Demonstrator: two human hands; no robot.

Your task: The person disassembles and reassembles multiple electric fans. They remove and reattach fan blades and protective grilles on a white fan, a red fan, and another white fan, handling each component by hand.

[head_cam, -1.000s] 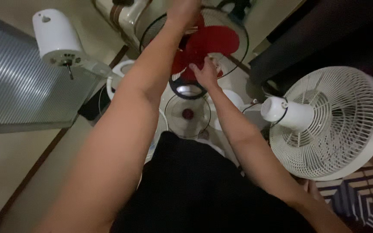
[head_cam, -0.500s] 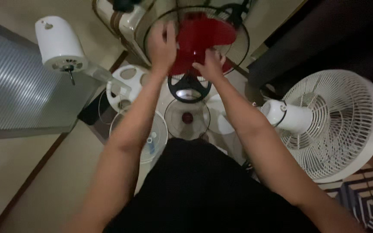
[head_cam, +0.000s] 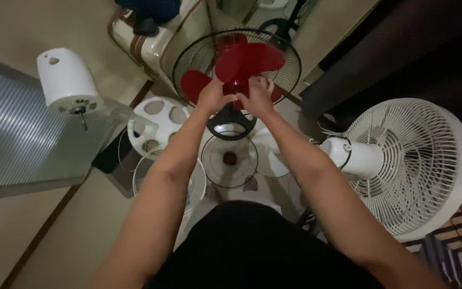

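The red fan blades [head_cam: 244,64] are seen to be of smooth, slightly glossy plastic, and they are backed by a black grille [head_cam: 188,53] of thin metal wire with a dull sheen. The black motor housing [head_cam: 231,122] below is shown as glossy plastic, a light reflection being caught on it. The white fan [head_cam: 418,160] at the side is made of matt white plastic ribs, with a smooth, faintly shiny hub. The white motor head [head_cam: 66,80] is finished in smooth satin plastic. The ridged panel [head_cam: 22,139] appears corrugated and semi-glossy. The floor [head_cam: 54,246] is rendered smooth and matt.
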